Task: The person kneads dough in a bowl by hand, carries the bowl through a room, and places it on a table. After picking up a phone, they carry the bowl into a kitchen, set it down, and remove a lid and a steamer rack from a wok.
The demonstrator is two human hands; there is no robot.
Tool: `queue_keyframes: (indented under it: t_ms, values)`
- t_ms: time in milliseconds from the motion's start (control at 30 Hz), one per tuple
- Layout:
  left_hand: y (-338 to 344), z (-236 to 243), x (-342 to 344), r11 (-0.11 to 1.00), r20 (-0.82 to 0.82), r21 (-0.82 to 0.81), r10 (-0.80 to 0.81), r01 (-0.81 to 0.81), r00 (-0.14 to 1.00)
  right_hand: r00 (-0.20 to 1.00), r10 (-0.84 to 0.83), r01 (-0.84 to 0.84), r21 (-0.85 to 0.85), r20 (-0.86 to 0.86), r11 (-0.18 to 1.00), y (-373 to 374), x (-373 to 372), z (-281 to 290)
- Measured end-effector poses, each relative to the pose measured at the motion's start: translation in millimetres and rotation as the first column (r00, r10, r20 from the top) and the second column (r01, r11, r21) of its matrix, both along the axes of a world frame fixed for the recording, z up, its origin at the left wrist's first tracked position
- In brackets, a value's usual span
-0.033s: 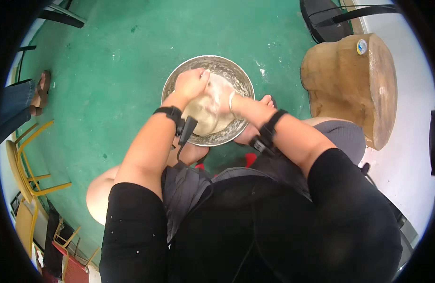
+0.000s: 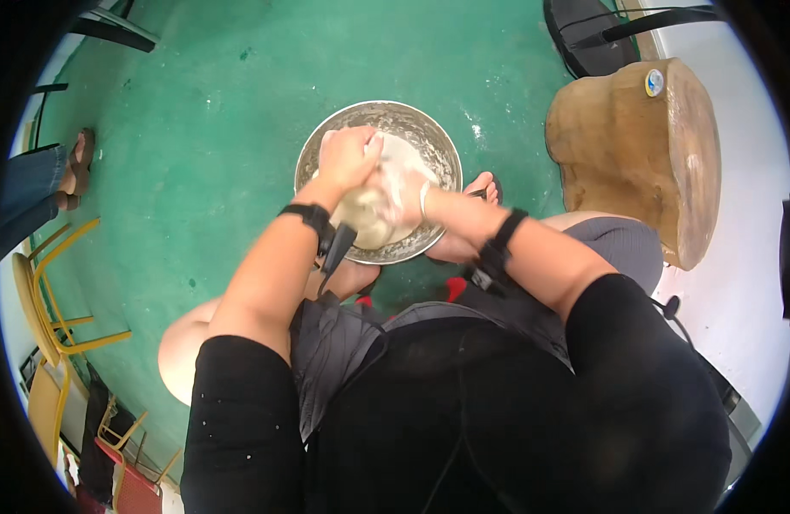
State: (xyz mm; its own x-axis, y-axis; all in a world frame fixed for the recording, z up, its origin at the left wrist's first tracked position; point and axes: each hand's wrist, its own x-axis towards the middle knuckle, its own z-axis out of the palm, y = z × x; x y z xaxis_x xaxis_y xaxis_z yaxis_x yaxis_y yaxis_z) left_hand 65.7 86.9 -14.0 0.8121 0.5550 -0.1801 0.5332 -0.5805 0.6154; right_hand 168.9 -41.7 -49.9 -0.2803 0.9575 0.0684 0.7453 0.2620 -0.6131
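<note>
Both hands are down in a steel bowl (image 2: 438, 146) on green floor: left hand (image 2: 348, 158) curled, fingers closed on top of pale dough (image 2: 374, 214), right hand (image 2: 403, 190) pressed vs. its side, touching the left. Wood block (image 2: 635, 154) sits well off to right of the right hand, yellow chair (image 2: 56, 300) far left.

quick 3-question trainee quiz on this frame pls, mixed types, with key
1. True or false: both hands are in the metal bowl.
2. What do the left hand and right hand press on? A) dough B) cloth C) wooden block
3. The bowl stands on the green ____.

Key: 1 true; 2 A; 3 floor. The wooden stump stands to the bowl's right.
</note>
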Motion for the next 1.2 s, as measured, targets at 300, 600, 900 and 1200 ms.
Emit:
queue_keyframes:
  t_ms: [300, 600, 900, 1200]
  values:
    - [-115.3, 14.9, -56.6, 0.898, -0.106, 0.344, -0.254, 0.275, 0.961, 0.991, 0.124, -0.037, -0.814, 0.043, 0.579, -43.4, -22.1, 131.6]
    - [-119.7, -40.6, -52.0, 0.884, -0.268, 0.154, -0.393, 0.442, 0.88, 0.989, -0.142, 0.146, -0.104, 0.047, 0.984, -30.1, -40.5, 25.8]
    - [-48.7, -79.0, -20.6, 0.901, -0.216, -0.015, -0.426, 0.434, 0.878, 0.982, -0.182, 0.186, -0.092, 0.049, 0.978, 34.0, -7.2, -21.3]
    - [-1.7, -74.0, 7.6, 0.953, -0.027, 0.096, -0.286, 0.287, 0.958, 0.65, -0.677, 0.302, -0.699, -0.346, 0.648, 85.5, 19.1, -35.2]
